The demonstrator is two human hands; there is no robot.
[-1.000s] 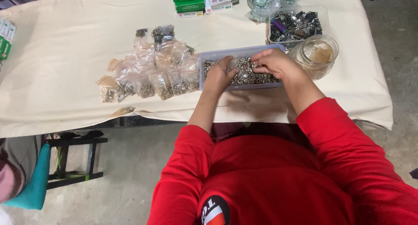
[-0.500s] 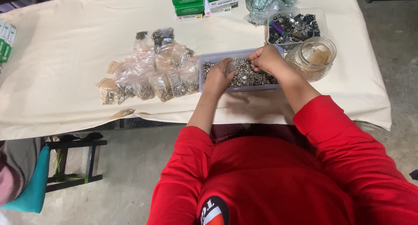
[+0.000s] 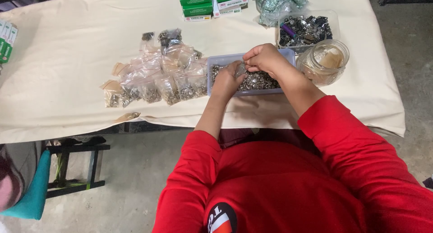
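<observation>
A shallow grey tray [image 3: 215,60] full of small metal fasteners [image 3: 259,80] sits near the front edge of a cream-covered table [image 3: 67,66]. My left hand [image 3: 227,79] hovers over the tray's left half, pinching a small clear plastic bag [image 3: 240,69]. My right hand [image 3: 264,58] is just above it, fingers closed at the bag's mouth. Both sleeves are red.
Left of the tray lie several small filled plastic bags [image 3: 155,79]. A glass jar [image 3: 325,61] stands to the right, and a clear box of dark metal parts [image 3: 304,30] sits behind it. Green boxes [image 3: 212,1] line the far edge. A stool [image 3: 67,165] stands under the table.
Both hands have stayed over the tray, with my right hand lifting slightly toward the bag in my left hand. The view has shifted a little.
</observation>
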